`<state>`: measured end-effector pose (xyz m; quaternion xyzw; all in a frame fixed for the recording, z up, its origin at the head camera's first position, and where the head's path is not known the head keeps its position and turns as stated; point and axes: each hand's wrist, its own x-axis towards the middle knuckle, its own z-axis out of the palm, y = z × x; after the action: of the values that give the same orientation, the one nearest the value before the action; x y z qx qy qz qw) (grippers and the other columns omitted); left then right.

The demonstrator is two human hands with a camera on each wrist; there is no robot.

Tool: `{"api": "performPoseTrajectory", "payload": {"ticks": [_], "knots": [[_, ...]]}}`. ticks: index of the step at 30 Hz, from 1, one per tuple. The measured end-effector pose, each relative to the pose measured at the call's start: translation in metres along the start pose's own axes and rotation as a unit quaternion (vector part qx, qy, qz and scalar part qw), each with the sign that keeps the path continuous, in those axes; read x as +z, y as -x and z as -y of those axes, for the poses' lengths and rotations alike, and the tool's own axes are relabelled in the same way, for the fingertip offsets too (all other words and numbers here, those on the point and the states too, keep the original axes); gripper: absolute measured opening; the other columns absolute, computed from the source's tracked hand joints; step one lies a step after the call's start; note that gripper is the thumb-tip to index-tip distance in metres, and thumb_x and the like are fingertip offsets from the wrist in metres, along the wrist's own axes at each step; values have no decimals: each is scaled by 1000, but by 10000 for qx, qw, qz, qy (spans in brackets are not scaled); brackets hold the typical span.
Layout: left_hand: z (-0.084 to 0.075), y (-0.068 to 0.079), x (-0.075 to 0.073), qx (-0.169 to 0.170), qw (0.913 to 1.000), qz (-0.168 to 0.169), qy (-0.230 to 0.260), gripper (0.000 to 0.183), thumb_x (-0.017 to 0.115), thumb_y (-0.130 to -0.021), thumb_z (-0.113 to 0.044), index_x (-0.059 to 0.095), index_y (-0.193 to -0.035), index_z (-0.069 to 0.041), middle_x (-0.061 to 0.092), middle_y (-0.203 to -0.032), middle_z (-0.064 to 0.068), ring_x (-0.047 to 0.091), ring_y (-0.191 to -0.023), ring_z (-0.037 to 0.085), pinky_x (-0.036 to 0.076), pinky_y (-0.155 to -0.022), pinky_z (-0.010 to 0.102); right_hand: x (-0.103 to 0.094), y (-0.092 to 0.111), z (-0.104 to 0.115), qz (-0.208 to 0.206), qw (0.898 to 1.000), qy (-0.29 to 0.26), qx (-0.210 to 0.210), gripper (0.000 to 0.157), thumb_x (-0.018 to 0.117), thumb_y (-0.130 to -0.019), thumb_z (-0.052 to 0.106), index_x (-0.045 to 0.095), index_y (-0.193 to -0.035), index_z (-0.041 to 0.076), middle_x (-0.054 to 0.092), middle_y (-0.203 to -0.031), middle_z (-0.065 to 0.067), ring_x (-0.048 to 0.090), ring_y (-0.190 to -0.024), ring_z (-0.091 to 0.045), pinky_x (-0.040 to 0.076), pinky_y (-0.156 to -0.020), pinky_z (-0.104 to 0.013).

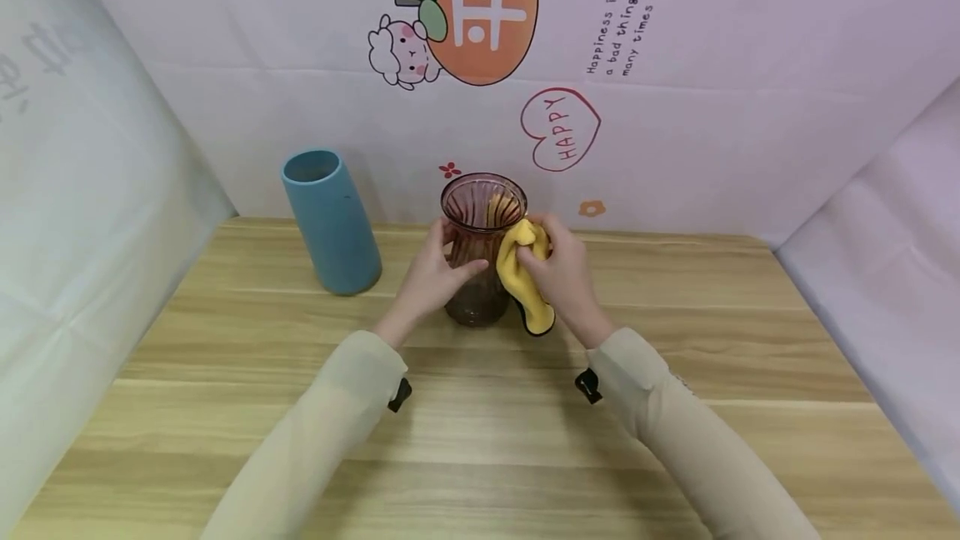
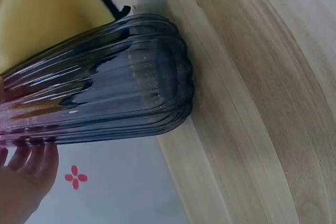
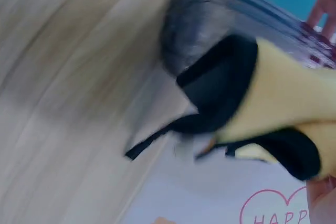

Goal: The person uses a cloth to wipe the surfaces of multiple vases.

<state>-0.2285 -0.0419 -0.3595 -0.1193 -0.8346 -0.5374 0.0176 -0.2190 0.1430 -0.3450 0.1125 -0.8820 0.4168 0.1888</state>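
A ribbed, purplish glass vase [image 1: 477,273] with a flared rim stands upright on the wooden table. My left hand [image 1: 437,272] grips its left side below the rim, thumb across the front; in the left wrist view, fingers [image 2: 44,163] curl against the glass. On the other side, my right hand [image 1: 561,267] pinches a yellow cloth [image 1: 517,269] with dark edging, close against the vase's right side near the rim. The right wrist view shows the cloth [image 3: 283,85] hanging in folds over part of the vase [image 3: 197,30].
To the left stands a tall blue vase [image 1: 333,227], near the back of the wooden table [image 1: 480,448]. A white printed backdrop [image 1: 675,157] rises right behind the table, with more white fabric [image 1: 82,215] along both sides.
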Motion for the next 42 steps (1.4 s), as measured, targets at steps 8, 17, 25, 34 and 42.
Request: {"api": "performPoseTrajectory", "payload": {"ticks": [8, 17, 25, 34, 42], "knots": [[-1, 2, 0, 102, 9998, -16, -196, 70, 70, -85, -23, 32, -141, -4, 44, -141, 17, 42, -133, 31, 41, -107, 48, 16, 15, -22, 926, 9929, 621, 424, 34, 65, -85, 6, 56, -118, 3, 64, -98, -16, 45, -61, -16, 39, -54, -25], [-3, 5, 18, 23, 9905, -793, -1120, 86, 76, -79, -39, 31, -141, -2, 42, -133, 18, 48, -121, 32, 45, -101, 47, 25, 29, -43, 2005, 9659, 1329, 958, 32, 65, -88, 9, 55, -118, 6, 61, -94, -11, 49, -64, -16, 38, -55, -25], [-6, 4, 19, 203, 9898, -880, -1100, 79, 76, -78, -26, 33, -140, -3, 48, -133, 16, 51, -122, 31, 45, -102, 46, 9, 15, -24, 903, 9924, 526, 644, 32, 63, -85, 7, 59, -116, 1, 64, -92, -17, 46, -62, -15, 37, -53, -22], [-4, 2, 8, 85, 9984, -94, -553, 74, 71, -79, -17, 28, -139, -6, 49, -135, 15, 49, -127, 29, 42, -106, 45, -4, 0, 2, -100, 9990, -334, 279, 28, 61, -84, 3, 62, -112, 1, 67, -101, -19, 55, -69, -22, 41, -54, -19], [-3, 5, 9, 147, 9976, -160, -656, 77, 71, -80, -19, 28, -143, -5, 39, -139, 19, 44, -129, 34, 40, -108, 47, 9, 14, -19, 834, 9934, 657, 436, 30, 66, -85, 5, 59, -114, 2, 65, -106, -18, 45, -65, -18, 39, -57, -27]]}}
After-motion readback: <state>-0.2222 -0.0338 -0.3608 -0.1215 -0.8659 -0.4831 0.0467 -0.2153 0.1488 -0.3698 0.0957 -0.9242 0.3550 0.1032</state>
